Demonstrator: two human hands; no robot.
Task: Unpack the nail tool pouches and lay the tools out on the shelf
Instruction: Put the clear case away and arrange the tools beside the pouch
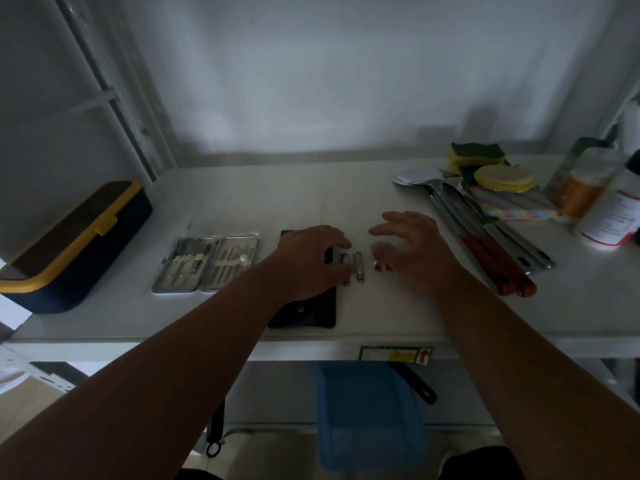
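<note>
While the left hand (pixel 311 258) pinches a small tool beside the clipper (pixel 359 266), the spread right hand (pixel 412 251) should place pieces apart on the shelf (pixel 398 306).

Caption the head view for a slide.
Both hands arrange small nail tools on the white shelf beside a black pouch.

An open silver manicure case (pixel 206 265) lies left-centre on the shelf (pixel 381 313); a black pouch (pixel 306 311) sits near the front edge — small metal tools (pixel 358 266) just right.
</note>
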